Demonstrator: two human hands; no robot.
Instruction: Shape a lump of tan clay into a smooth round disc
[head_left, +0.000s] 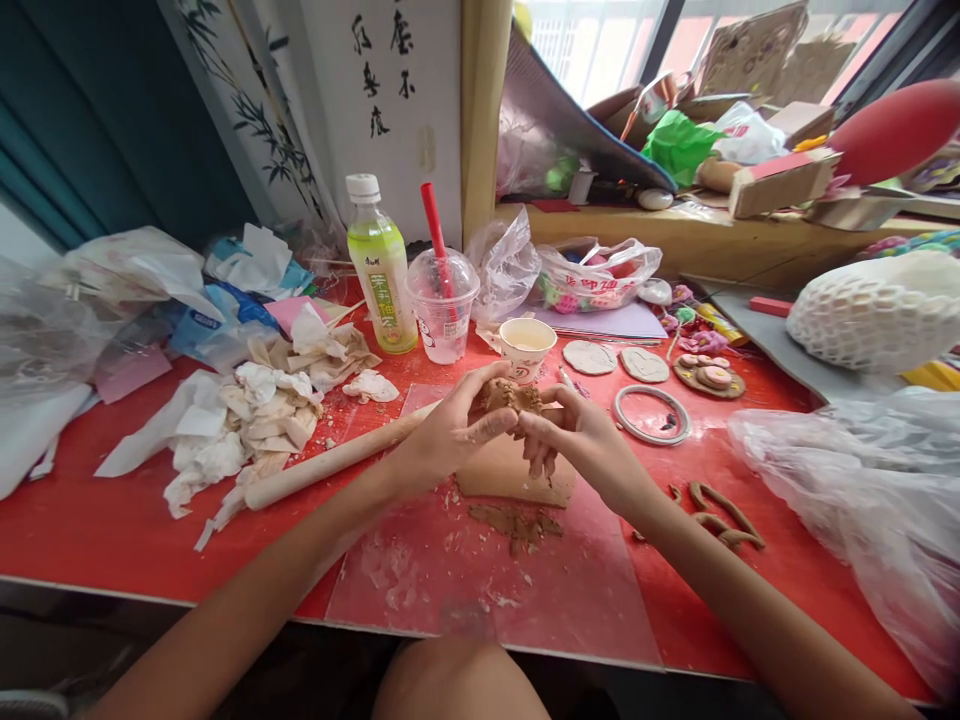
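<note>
In the middle of the tabletop (135, 545), a work sheet (412, 565) reaches the front edge. On it lies a clay slab (517, 482), with clay scraps (517, 527) just before it. Above the slab, a clay lump (510, 395) sits between left hand (465, 420) and right hand (585, 432). Behind them stands a paper cup (525, 352); farther left — a lidded cup (444, 330), then a bottle (382, 285). A rolling pin (322, 467) runs leftward from the sheet to heaped tissues (247, 415). Right of the paper cup lie two clay discs (590, 357), a ring (651, 440) before them. Clay strips (733, 512) lie nearer the front edge — left of a plastic bag (847, 480) by the right edge.
</note>
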